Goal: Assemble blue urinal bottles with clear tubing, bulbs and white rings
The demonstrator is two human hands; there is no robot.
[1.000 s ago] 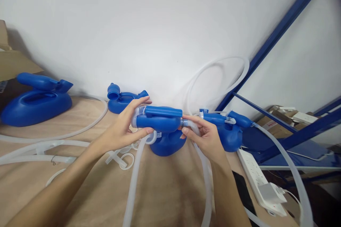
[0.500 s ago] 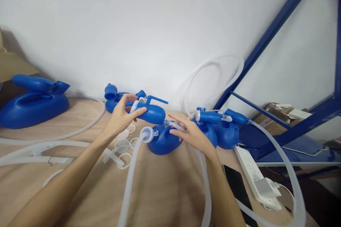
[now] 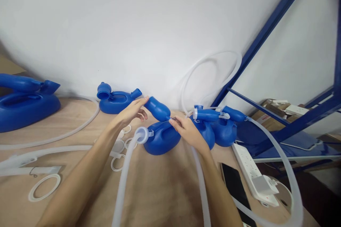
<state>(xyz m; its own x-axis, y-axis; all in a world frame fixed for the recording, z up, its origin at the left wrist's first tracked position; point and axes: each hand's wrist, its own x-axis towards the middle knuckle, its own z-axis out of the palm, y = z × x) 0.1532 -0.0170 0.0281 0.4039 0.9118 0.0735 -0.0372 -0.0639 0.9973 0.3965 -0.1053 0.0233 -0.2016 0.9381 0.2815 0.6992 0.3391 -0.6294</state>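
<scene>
A blue tapered piece [image 3: 157, 109] lies tilted above a blue bottle [image 3: 161, 138], its narrow end toward the right. At its wide upper end is my left hand [image 3: 133, 110], with the thumb or a finger touching the rim and other fingers curled below. My right hand [image 3: 181, 126] pinches the joint at the narrow end, where a clear tube [image 3: 200, 184] runs down beneath the forearm. A white cap [image 3: 142, 134] with another clear tube [image 3: 124, 181] sits at the bottle's left side.
Blue bottles stand at the left [image 3: 29, 108], at back centre [image 3: 114, 103] and at right [image 3: 224, 133]. White rings [image 3: 44, 187] and tubing lie at left. A phone [image 3: 236, 184], a power strip [image 3: 247, 165] and a blue metal frame [image 3: 266, 28] are at right.
The tapered piece has tilted, its wide end rising, and its white ring and blue handled strip no longer show. My right fingers have closed at the narrow end. The view has shifted slightly right.
</scene>
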